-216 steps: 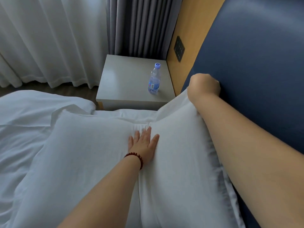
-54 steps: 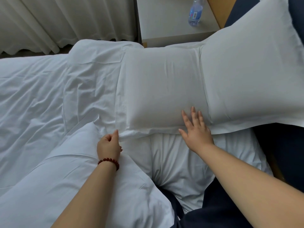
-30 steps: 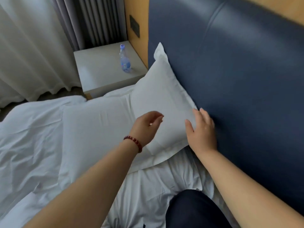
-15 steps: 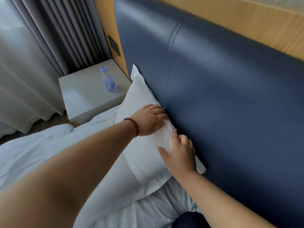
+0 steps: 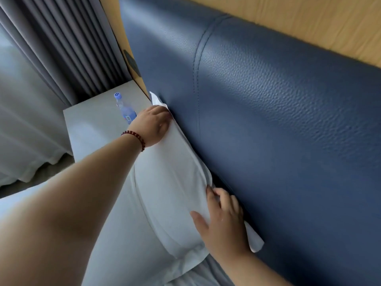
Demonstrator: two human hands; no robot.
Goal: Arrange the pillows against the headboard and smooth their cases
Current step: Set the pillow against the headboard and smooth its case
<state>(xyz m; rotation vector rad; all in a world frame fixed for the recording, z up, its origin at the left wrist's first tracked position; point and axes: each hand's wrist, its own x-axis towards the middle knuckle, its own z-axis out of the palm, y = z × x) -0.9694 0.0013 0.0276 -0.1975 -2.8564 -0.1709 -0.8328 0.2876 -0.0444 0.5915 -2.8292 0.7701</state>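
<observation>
A white pillow leans upright against the blue padded headboard. My left hand, with a red bead bracelet on the wrist, holds the pillow's far top edge near its corner. My right hand grips the near top edge where the case's flange sticks out against the headboard. A second white pillow lies flat in front, partly hidden by my left forearm.
A grey bedside table stands past the pillow with a water bottle on it. Grey curtains and white sheers hang at the left. A wooden wall panel runs above the headboard.
My left hand has slid along the pillow's top edge to its far corner. My right hand stays at the near end. The view has moved closer to the headboard.
</observation>
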